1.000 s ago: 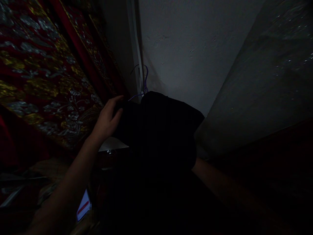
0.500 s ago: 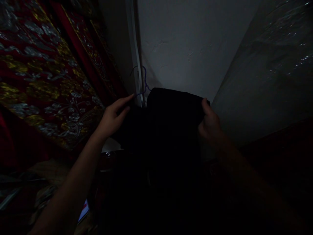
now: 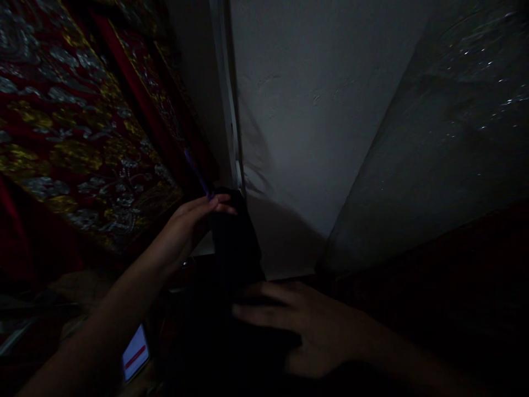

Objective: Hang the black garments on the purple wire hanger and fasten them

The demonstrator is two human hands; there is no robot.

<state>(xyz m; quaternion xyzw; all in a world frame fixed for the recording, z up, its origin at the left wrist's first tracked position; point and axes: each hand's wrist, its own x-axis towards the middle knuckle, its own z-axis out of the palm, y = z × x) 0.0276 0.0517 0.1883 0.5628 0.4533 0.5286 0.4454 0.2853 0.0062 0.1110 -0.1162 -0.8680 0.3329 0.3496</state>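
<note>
A black garment (image 3: 236, 237) hangs down in front of me, so dark that its folds and kind cannot be made out. The purple hanger (image 3: 199, 175) sticks up at its top, its hook end toward the red cloth. My left hand (image 3: 192, 229) is closed around the neck of the hanger and the garment's upper edge. Lower down, my right hand (image 3: 309, 325) has its fingers stretched out and apart over the garment's right side. Whether its fingertips press on the cloth is hard to see in the dark.
Red cloth with gold and silver embroidery (image 3: 74, 132) fills the left. A narrow metal strip (image 3: 231, 99) runs down beside a pale wall (image 3: 314, 127). Clear plastic sheeting (image 3: 454, 121) covers the right. A lit phone (image 3: 135, 354) lies at lower left.
My left hand has gone lower and taken the hanger, which came away from the metal strip. The right hand let go of the garment's right edge and moved down and left.
</note>
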